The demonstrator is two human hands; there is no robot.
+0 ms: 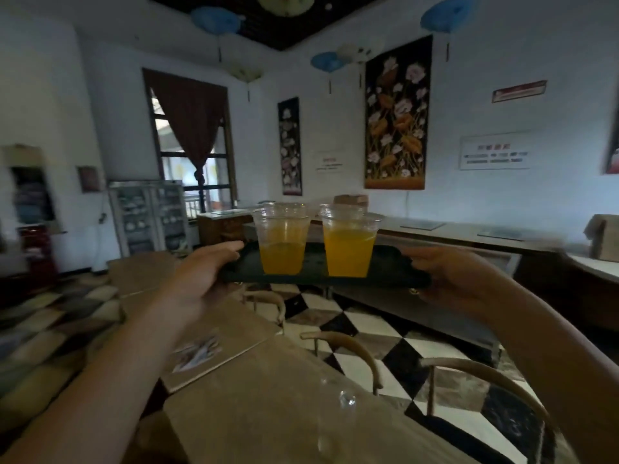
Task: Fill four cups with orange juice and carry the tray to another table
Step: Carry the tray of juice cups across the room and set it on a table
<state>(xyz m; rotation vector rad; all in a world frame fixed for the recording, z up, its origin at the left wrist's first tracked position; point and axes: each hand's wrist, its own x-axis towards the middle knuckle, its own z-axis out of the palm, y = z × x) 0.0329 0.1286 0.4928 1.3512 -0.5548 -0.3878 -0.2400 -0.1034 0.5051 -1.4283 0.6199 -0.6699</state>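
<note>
Nearest the lens, a wooden surface (pixel 268 396) runs under both forearms, with a curved chair back (pixel 348 349) just past its edge. Held up between the two hands is a dark tray (pixel 321 279), off any surface and roughly level. On it stand clear plastic cups of orange juice: the near left cup (pixel 283 242) sits close to the left fingers, the near right cup (pixel 349 247) towards the right fingers, and two more rims show behind them, their fill hidden.

The left hand (pixel 201 279) grips the tray's left end, thumb lying along the top rim and the other fingers out of sight beneath. The right hand (pixel 449 279) holds the right end; it is blurred, but its fingers appear curled round the edge.

Filling looks done, so the step in hand is the carry. It will go best with both ends kept at equal height, slow even steps, and elbows loose to soak up jolts, since the cups are light, tall and unlidded. A long pale surface (pixel 462 232) lies beyond the right fingers, across the checkered floor (pixel 351 316); chairs stand in between and need skirting.
</note>
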